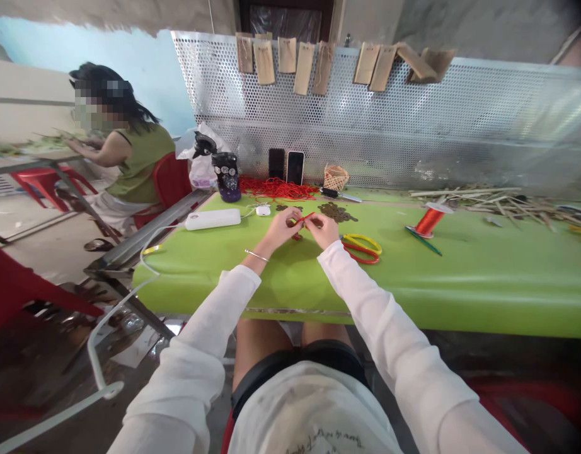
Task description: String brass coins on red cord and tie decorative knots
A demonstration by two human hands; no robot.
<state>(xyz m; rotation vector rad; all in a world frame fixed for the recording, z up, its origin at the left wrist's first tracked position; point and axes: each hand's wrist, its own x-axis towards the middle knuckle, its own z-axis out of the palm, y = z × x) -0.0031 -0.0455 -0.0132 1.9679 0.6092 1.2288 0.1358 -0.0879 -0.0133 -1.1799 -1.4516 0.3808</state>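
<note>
Both of my hands meet over the green table (pixel 253 277), pinching a short piece of red cord (pixel 310 215). My left hand (pixel 281 229), with a bracelet at the wrist, holds one part of it between thumb and fingers. On the other side, my right hand (pixel 324 232) grips the cord with its fingertips. A bit of red shows beneath the hands, too small to make out. Beside my right wrist lie scissors (pixel 367 238) with one yellow and one red handle. Dark brass-coloured coins (pixel 340 212) are heaped just beyond the hands.
Behind lie tangled red cords (pixel 276 188), a dark tumbler (pixel 228 180) and two phones (pixel 295 167). A white power bank (pixel 213 219) is at left. Right stand a red thread spool (pixel 428 222) and plant strips (pixel 484 200). A co-worker (pixel 146 148) sits at far left.
</note>
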